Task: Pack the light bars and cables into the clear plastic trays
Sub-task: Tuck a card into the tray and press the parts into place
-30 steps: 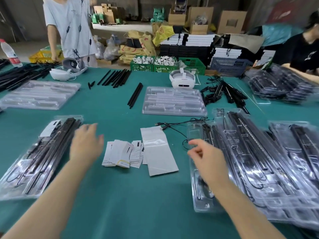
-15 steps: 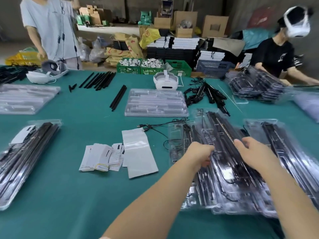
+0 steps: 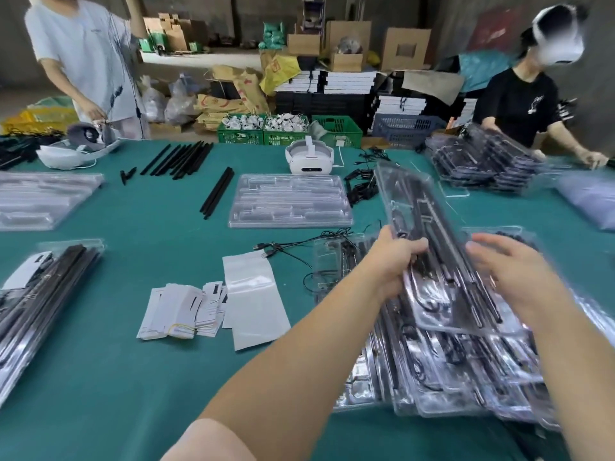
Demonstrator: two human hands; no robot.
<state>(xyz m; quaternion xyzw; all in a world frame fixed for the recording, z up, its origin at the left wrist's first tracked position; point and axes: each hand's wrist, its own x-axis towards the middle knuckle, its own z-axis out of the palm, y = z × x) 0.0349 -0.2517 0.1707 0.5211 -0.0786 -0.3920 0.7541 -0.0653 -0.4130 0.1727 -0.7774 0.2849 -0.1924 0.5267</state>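
Observation:
My left hand (image 3: 391, 261) grips the left edge of a clear plastic tray (image 3: 429, 234) packed with black light bars and cables, tilted up above the table. My right hand (image 3: 512, 271) is blurred at the tray's right edge, fingers spread; whether it touches the tray I cannot tell. Under the lifted tray lies a heap of packed trays (image 3: 466, 371). An empty clear tray (image 3: 289, 201) sits mid-table. Loose black light bars (image 3: 216, 193) lie left of it, with more (image 3: 179, 158) farther back. Black cables (image 3: 299, 244) trail across the green cloth.
White cards (image 3: 183, 309) and a clear bag (image 3: 254, 297) lie at centre. A packed tray (image 3: 40, 294) and empty trays (image 3: 43, 197) sit left. A white headset (image 3: 309, 158) stands at the back. One person (image 3: 83, 61) stands far left, another (image 3: 525, 101) handles trays far right.
My left hand crossed from the left side to the pile on the right. Both hands took a packed tray there, and it now rises tilted above the pile.

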